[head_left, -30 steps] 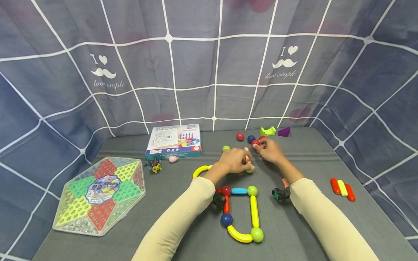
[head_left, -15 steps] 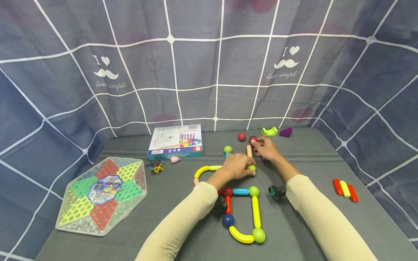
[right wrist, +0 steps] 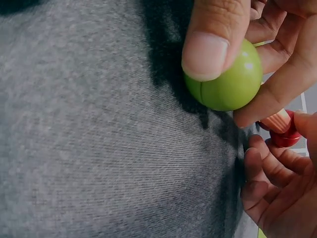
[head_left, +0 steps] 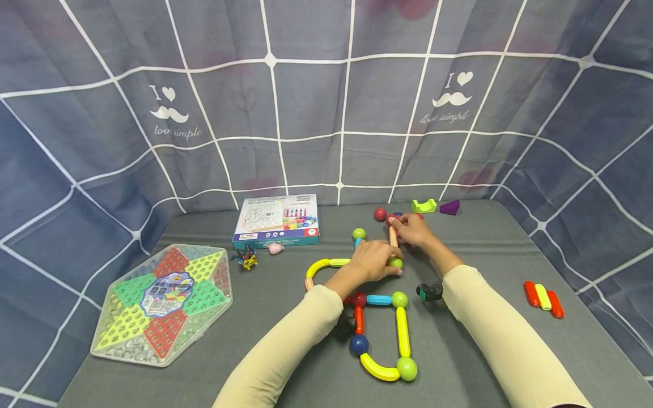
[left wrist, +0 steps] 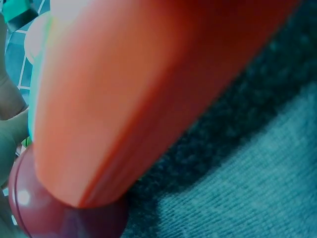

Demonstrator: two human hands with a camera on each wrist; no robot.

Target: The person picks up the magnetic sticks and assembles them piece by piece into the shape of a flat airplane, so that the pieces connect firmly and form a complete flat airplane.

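Observation:
In the head view my left hand (head_left: pixel 371 262) grips a green ball (head_left: pixel 395 263) at the near end of a peach-coloured magnetic rod (head_left: pixel 393 237). The right wrist view shows its thumb and a finger on either side of that ball. My right hand (head_left: pixel 416 231) pinches a red ball (head_left: pixel 391 220) right at the rod's far end. Another green ball (head_left: pixel 359 233) and a light-blue rod (head_left: pixel 357 243) lie left of my left hand, partly hidden by it. A red rod (left wrist: pixel 124 99) fills the left wrist view, set against a dark red ball (left wrist: pixel 69 218).
Nearer me lies a closed frame of rods and balls, with a blue ball (head_left: pixel 359 344) and a yellow curved rod (head_left: pixel 378 368). A loose red ball (head_left: pixel 380 214), green arch block (head_left: pixel 424 205) and purple block (head_left: pixel 450 207) lie behind. Left are a toy box (head_left: pixel 276 220) and a Chinese checkers board (head_left: pixel 168 294).
My right hand has carried the red ball left from beside the blue ball to the peach rod's far end. My left hand has stayed around the near green ball and rod.

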